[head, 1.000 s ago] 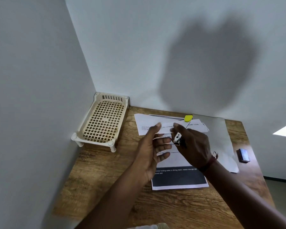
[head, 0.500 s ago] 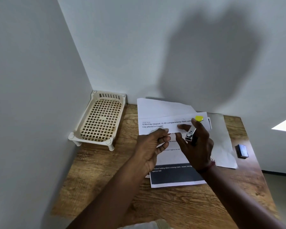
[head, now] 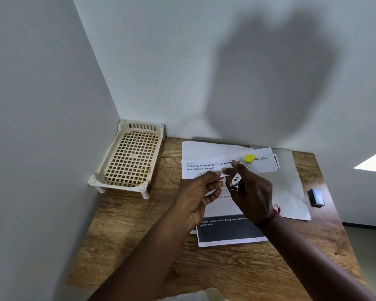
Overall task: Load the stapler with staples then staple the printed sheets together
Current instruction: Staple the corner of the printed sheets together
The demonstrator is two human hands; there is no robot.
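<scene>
Printed sheets [head: 226, 233] lie spread over the far half of the wooden table [head: 139, 246], from 12 to 2 o'clock. 1 of them shows a dark band with white lettering along its near edge, and a blank one sticks out toward 3 o'clock. A cream plastic basket [head: 131, 158] with a lattice floor stands on short legs at 10 o'clock, pushed into the corner where the 2 walls meet.

Both forearms reach in from 6 o'clock and the hands meet above the middle of the papers. The left hand [head: 199, 192] has its grip closed on the top sheet [head: 204, 166], thumb and forefinger pinching its near edge so that the strip with 2 lines of print stands lifted off the pile. The right hand [head: 254, 192], with a red thread [head: 274, 213] at the wrist, is at 3 o'clock of the left one, its grip wrapped around the stapler [head: 236, 182]. This stapler is held in the air over the sheets, chrome end toward 7 o'clock and yellow tip toward 1 o'clock, in front of the printed strip. Whether it touches the paper I cannot tell.

A small dark box [head: 317, 197] lies at 3 o'clock by the table's right edge, well apart from both hands.
</scene>
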